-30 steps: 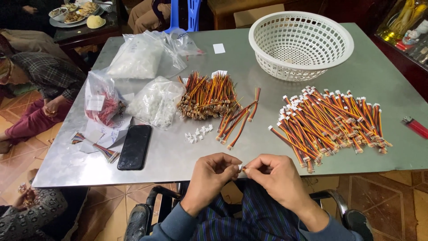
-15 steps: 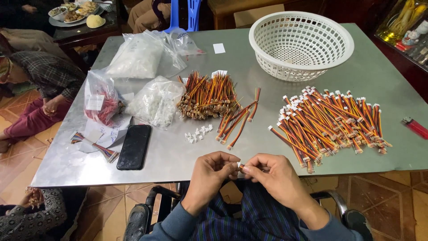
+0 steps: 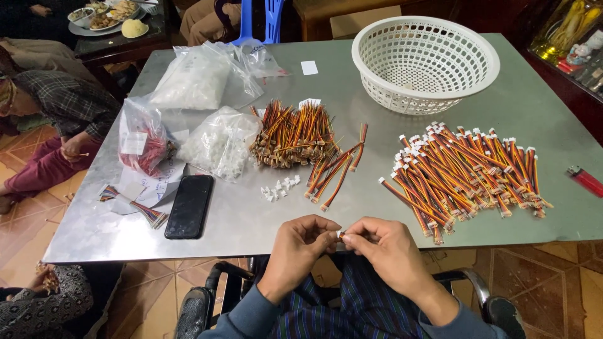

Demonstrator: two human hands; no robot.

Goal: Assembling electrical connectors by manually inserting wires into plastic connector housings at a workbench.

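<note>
My left hand (image 3: 301,248) and my right hand (image 3: 383,248) meet at the near edge of the metal table (image 3: 251,220), fingertips pinched together on a small white connector (image 3: 340,233) with a short wire; most of the wire is hidden in my right hand. Just beyond them lie several loose white connectors (image 3: 279,187) and a few loose orange, red and black wires (image 3: 333,169). A bundle of wires without white ends (image 3: 292,135) sits further back. To the right spreads a big pile of wires with white connectors fitted (image 3: 471,172).
A white plastic basket (image 3: 426,63) stands at the back right. Clear bags of white parts (image 3: 220,141) (image 3: 195,78), a bag of red parts (image 3: 143,135) and a black phone (image 3: 190,205) lie at the left. A red lighter (image 3: 587,181) is at the right edge. People sit on the floor at the left.
</note>
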